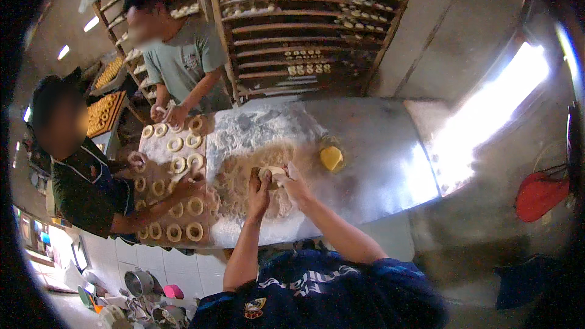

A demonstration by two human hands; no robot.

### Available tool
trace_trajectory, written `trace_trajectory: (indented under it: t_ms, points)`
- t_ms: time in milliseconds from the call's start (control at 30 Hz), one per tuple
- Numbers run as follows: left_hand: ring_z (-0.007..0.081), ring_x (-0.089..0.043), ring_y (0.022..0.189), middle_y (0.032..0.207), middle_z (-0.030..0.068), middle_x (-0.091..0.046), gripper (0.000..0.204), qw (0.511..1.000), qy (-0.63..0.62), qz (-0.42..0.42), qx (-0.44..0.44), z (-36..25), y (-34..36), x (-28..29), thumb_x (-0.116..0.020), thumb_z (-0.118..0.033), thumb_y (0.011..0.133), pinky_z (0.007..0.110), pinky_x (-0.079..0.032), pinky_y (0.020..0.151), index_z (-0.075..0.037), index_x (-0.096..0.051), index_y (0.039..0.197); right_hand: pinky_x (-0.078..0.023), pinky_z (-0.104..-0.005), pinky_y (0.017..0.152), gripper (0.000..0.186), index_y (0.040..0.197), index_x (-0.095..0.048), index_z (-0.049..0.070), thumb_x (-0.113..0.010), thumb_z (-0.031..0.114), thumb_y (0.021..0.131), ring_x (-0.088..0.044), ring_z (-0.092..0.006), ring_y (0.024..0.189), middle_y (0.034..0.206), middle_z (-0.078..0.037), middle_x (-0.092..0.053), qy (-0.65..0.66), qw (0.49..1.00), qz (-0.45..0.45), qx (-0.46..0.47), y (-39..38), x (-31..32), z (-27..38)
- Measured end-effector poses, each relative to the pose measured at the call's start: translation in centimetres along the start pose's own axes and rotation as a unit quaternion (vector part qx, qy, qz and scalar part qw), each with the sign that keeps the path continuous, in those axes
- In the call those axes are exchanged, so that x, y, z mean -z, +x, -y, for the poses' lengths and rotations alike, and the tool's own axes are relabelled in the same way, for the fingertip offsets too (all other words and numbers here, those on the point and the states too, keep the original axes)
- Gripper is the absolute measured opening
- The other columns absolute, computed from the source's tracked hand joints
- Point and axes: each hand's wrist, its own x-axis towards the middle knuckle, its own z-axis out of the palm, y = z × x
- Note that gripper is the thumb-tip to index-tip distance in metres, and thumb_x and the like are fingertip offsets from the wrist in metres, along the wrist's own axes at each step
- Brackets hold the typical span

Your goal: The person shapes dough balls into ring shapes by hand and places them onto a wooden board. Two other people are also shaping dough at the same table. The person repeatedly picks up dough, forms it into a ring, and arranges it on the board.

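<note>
Along the left of the room, a co-worker in a dark shirt [82, 192] leans toward rows of dough rings [189, 232] at the left end of the worktop [378, 140]. Beyond them, a second co-worker in a grey-green shirt [186, 55] handles dough with both hands, beside a tall wooden rack [220, 30]. Loose flour [262, 125] covers the middle, and just above it the left hand [259, 189] grips the left end of a pale piece of dough [273, 171], thumb on top. Its long axis appears to run crosswise — left to right, bridging both hands — though fingers hide its ends. Opposite, the right hand [295, 184] pinches the right end, fingers pointing toward the left hand. Near it, farther right, sits a yellow lump [331, 158]; a red thing [542, 197] hangs at the far right.
</note>
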Motion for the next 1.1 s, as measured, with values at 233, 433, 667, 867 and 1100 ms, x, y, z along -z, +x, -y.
trace_trajectory:
  t_ms: [233,433,667,867,1100]
  points:
    - [0.0247,-0.069,0.093,0.102,0.0084,-0.068,0.045,0.966,-0.25,0.044,0.042,-3.0,-1.6,-1.3,-0.065,-0.043,0.1,0.041,-0.056,0.079,-0.01,-0.058,0.129,-0.057,-0.0319,0.087,0.048,0.106,-0.066,0.003,-0.062,0.051,0.105,-0.066,-0.019,0.105,0.105,-0.008,-0.066,0.002,0.994,-0.085,-0.067,-0.6,0.4,2.9]
    - [0.0143,-0.059,0.062,0.077,0.0007,-0.058,0.043,0.94,0.312,-0.065,-0.124,-3.7,-0.7,0.3,-0.055,-0.053,0.108,0.034,-0.045,0.055,-0.012,-0.062,0.099,-0.05,-0.0314,0.05,0.054,0.075,-0.059,0.011,-0.063,0.058,0.101,-0.056,-0.0143,0.055,0.066,-0.001,-0.056,0.086,0.988,0.072,-0.103,-1.1,-3.2,-0.1]
    - [0.0125,-0.057,0.061,0.07,-0.0004,-0.053,0.056,0.96,0.224,-0.158,-0.053,-4.7,-1.3,5.1,-0.052,-0.061,0.107,0.03,-0.047,0.053,-0.008,-0.065,0.092,-0.045,-0.0321,0.045,0.049,0.083,-0.055,0.011,-0.074,0.054,0.097,-0.055,-0.0131,0.053,0.07,-0.003,-0.059,0.125,0.984,0.046,-0.116,-0.2,-7.9,-2.8]
    - [0.0213,-0.061,0.067,0.08,0.0047,-0.063,0.059,0.979,0.024,-0.195,0.047,-4.6,-0.4,11.9,-0.048,-0.061,0.107,0.04,-0.052,0.058,-0.004,-0.066,0.104,-0.052,-0.0321,0.055,0.055,0.072,-0.063,0.005,-0.07,0.051,0.1,-0.065,-0.0124,0.067,0.072,-0.004,-0.067,0.098,0.986,-0.008,-0.134,2.1,-13.2,-5.7]
    - [0.0293,-0.067,0.078,0.089,0.0188,-0.064,0.048,0.906,0.393,-0.154,-0.028,-5.3,1.2,21.0,-0.036,-0.048,0.113,0.043,-0.051,0.062,-0.005,-0.057,0.113,-0.051,-0.0315,0.077,0.057,0.095,-0.064,0.0,-0.067,0.056,0.101,-0.06,-0.0145,0.081,0.086,-0.004,-0.065,-0.017,0.988,-0.059,-0.139,5.6,-21.0,-12.0]
